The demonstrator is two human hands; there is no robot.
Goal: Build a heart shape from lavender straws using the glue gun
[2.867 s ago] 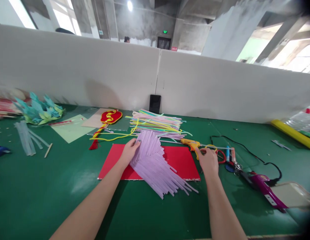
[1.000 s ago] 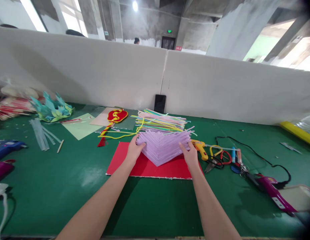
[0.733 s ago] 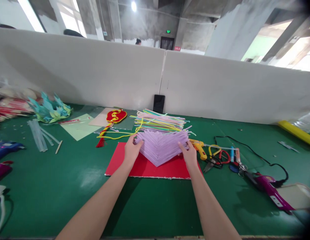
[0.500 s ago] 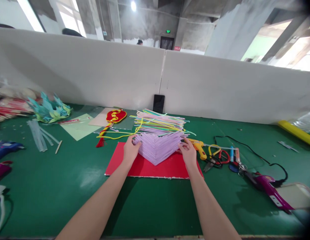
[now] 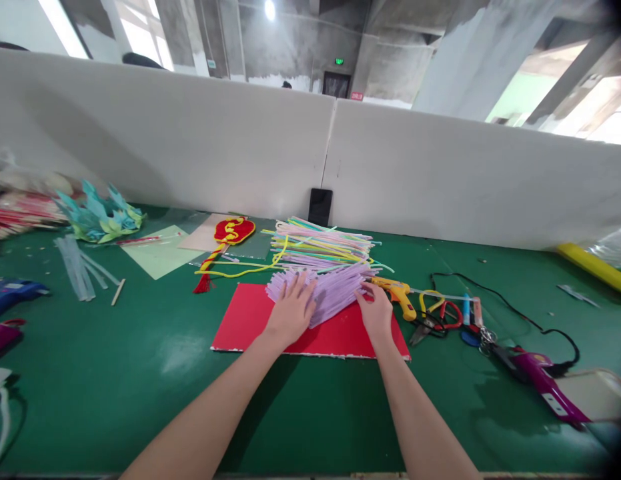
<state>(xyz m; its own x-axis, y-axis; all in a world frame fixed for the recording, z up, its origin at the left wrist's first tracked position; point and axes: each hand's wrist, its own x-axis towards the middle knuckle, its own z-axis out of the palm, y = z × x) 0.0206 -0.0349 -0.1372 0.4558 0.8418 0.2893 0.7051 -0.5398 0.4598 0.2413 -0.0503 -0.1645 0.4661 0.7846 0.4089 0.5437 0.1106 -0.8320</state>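
A V-shaped panel of lilac straws (image 5: 335,290) lies on a red sheet (image 5: 240,317) on the green table (image 5: 140,373). My left hand (image 5: 291,310) rests flat on the panel's left half with its fingers spread. My right hand (image 5: 375,310) is at the panel's right edge, fingers curled against the straw ends. Behind the panel lies a heap of loose coloured straws (image 5: 323,243).
A yellow glue gun (image 5: 397,293), scissors (image 5: 435,317) and pens lie right of the red sheet, with a purple tool (image 5: 540,380) and black cord further right. A red and yellow tassel ornament (image 5: 230,233), teal paper shapes (image 5: 103,217) and clear sticks (image 5: 77,270) lie left. A white partition (image 5: 190,147) stands behind.
The lilac panel, earlier held up on edge between both hands, now lies flatter on the red sheet. My left hand has moved from its left edge onto its top.
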